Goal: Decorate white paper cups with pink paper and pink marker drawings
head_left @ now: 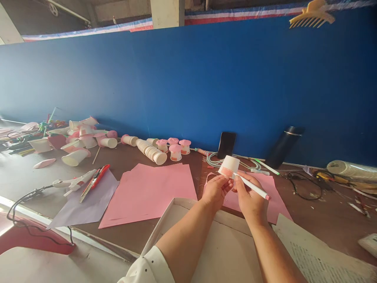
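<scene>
Both hands are raised over the far rim of an open cardboard box [176, 202]. The left hand [216, 190] pinches a white paper cup [230, 164] between thumb and fingers. The cup is tilted and has a pink patch on its side. The right hand [249, 196] is closed around a white marker [255, 189]. The marker's front end points at the cup, and it seems to touch the pink patch, but the view is too small to be sure.

On the brown table [123, 161], far left, many loose cups [79, 139] lie in a heap. Nearer are a white glue gun [73, 182] and red scissors [96, 179], then a spread of pink paper sheets [153, 192]. Behind the sheets a stack of cups [151, 151] lies on its side, just beside small cup houses [176, 151] with pink roofs. A phone [226, 144] and a dark bottle [284, 146] lean on the blue wall [206, 78].
</scene>
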{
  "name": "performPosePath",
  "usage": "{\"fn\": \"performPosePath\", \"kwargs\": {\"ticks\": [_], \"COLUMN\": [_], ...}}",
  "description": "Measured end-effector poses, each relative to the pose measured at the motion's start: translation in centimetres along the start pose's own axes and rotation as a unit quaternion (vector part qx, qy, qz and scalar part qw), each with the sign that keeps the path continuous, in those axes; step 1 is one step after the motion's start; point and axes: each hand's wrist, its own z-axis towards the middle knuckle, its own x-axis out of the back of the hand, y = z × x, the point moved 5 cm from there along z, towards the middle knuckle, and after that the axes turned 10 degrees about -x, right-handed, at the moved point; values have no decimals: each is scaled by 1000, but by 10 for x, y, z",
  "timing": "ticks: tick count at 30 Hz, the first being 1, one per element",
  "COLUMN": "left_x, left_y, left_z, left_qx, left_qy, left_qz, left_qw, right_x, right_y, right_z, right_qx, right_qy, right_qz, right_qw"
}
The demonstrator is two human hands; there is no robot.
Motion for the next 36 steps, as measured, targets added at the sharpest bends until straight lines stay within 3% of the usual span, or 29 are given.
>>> {"fn": "performPosePath", "kwargs": {"ticks": [24, 36], "left_x": [0, 1], "left_y": [-2, -3], "left_z": [0, 1], "left_qx": [2, 10], "left_qy": [-42, -22], "left_qz": [24, 20], "left_qw": [999, 1000], "right_x": [0, 0], "right_y": [-1, 0], "right_z": [1, 0], "right_qx": [10, 2], "right_qy": [6, 3], "right_qz": [-9, -9], "right_qw": [1000, 1000]}}
